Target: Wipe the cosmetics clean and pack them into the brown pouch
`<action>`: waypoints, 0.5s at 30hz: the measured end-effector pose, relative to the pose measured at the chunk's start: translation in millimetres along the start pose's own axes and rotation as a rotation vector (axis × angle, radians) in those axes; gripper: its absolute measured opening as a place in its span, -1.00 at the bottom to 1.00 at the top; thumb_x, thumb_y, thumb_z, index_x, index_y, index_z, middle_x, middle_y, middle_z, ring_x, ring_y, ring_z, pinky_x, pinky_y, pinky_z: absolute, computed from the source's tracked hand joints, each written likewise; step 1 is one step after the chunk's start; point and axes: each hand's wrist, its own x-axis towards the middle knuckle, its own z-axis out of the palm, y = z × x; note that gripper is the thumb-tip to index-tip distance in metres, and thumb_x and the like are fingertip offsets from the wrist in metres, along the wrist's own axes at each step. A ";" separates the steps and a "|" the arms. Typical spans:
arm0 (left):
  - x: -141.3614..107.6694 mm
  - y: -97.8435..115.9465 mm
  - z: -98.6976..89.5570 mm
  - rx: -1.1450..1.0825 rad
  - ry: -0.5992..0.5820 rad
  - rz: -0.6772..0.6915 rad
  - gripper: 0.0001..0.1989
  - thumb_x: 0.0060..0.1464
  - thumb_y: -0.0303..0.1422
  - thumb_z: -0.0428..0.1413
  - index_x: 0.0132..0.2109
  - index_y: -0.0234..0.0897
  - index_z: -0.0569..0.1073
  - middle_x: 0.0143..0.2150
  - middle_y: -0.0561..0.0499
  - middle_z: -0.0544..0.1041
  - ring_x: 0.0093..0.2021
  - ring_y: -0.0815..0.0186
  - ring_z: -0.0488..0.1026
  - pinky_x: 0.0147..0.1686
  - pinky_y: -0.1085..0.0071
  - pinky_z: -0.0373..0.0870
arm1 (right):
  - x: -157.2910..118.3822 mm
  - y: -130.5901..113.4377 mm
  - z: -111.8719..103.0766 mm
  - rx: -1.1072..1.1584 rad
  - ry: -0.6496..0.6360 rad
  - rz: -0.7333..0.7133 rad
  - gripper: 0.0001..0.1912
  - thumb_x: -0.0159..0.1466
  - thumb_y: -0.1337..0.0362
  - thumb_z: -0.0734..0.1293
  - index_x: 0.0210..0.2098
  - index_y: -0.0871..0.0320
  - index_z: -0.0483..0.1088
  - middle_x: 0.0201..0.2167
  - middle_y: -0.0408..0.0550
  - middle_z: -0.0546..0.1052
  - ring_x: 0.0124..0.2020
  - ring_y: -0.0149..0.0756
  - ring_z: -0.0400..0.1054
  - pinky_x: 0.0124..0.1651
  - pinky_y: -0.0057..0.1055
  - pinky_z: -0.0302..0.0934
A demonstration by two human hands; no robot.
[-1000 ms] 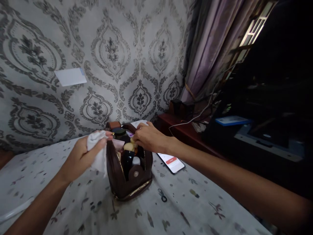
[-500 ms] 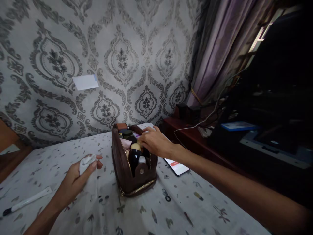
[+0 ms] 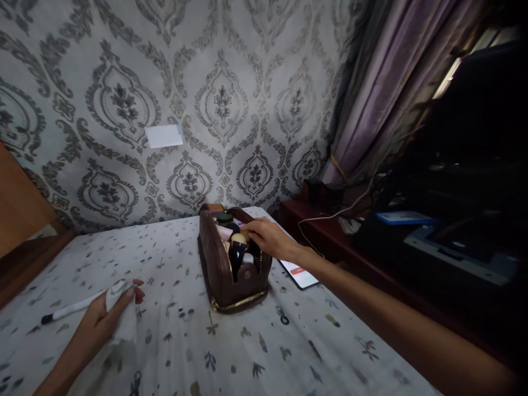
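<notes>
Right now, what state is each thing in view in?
Brown zip bag: upright, unzipped, loaded
White cloth: crumpled, partly hanging
Left hand: closed on cloth
Right hand: at bag's opening, grip hidden
Smartphone: screen lit, face-up
White rod with dark tip: lying flat
Purple curtain: gathered, tied

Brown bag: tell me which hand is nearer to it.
Right. The right hand is at the open top of the brown bag; the left hand is away to its left, holding a white cloth.

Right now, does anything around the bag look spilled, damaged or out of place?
Nothing stands out. The brown bag sits upright, unzipped, with items inside and the right hand at its opening; the phone lies face up beside it.
</notes>
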 end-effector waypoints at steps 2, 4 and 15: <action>-5.6 -3.9 -5.7 -0.018 0.008 -0.054 -0.42 0.05 0.24 0.02 -0.37 -0.17 0.61 -0.02 -0.09 0.66 0.10 -0.08 0.53 0.08 0.14 0.50 | 0.2 -1.0 2.2 0.002 0.029 0.036 -0.60 0.37 0.39 0.18 0.12 0.09 0.46 0.05 0.02 0.58 0.12 -0.20 0.40 0.13 -0.35 0.20; -11.2 -7.2 -10.4 -0.040 0.039 -0.075 -0.42 0.06 0.23 0.04 -0.36 -0.19 0.61 -0.03 -0.11 0.66 0.10 -0.08 0.53 0.06 0.13 0.51 | 1.2 -2.5 4.2 0.007 0.053 0.059 -0.58 0.37 0.40 0.17 0.16 0.11 0.43 0.07 0.05 0.57 0.13 -0.18 0.40 0.13 -0.33 0.21; -21.5 -47.7 -17.9 -0.169 0.126 -0.104 -0.41 0.01 0.23 0.09 -0.36 -0.24 0.63 -0.02 -0.14 0.66 -0.01 -0.02 0.59 -0.17 0.30 0.59 | 3.3 -3.2 9.6 0.186 0.093 0.063 -0.52 0.32 0.48 0.14 0.14 0.10 0.45 0.05 -0.01 0.60 0.10 -0.21 0.45 0.17 -0.29 0.26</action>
